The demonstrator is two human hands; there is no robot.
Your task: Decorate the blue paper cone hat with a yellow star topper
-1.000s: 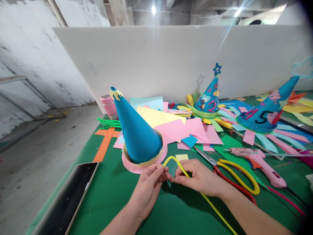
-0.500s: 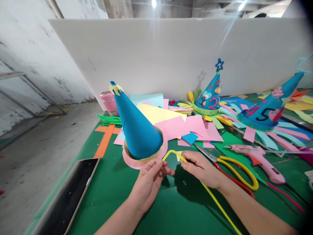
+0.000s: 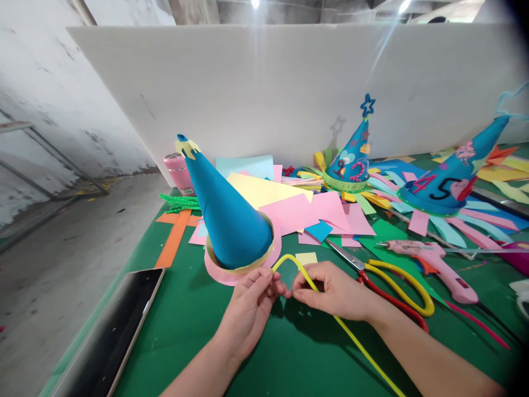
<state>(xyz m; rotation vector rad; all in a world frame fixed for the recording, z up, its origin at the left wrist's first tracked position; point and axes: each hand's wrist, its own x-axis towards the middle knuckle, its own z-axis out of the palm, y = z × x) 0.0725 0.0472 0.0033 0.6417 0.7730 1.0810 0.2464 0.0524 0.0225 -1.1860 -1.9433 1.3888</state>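
My left hand (image 3: 248, 306) and my right hand (image 3: 336, 291) both pinch a yellow pipe cleaner (image 3: 294, 263) just above the green table (image 3: 297, 353). Between the two pinches the pipe cleaner arches up in a small loop. Its long tail runs under my right wrist toward the front edge. Fingertips of both hands nearly touch. A plain blue paper cone hat (image 3: 225, 212) with a pink brim stands right behind my left hand.
Red-and-yellow scissors (image 3: 388, 281) lie beside my right hand, with a pink glue gun (image 3: 430, 262) further right. Two decorated blue hats (image 3: 353, 160) (image 3: 450, 176) stand on coloured paper sheets (image 3: 301, 212). A dark tablet (image 3: 107, 336) lies front left; a white board (image 3: 268, 88) walls the back.
My hands moved apart, then came back together, closing the arch of the pipe cleaner into a tighter loop. The view shifted slightly.
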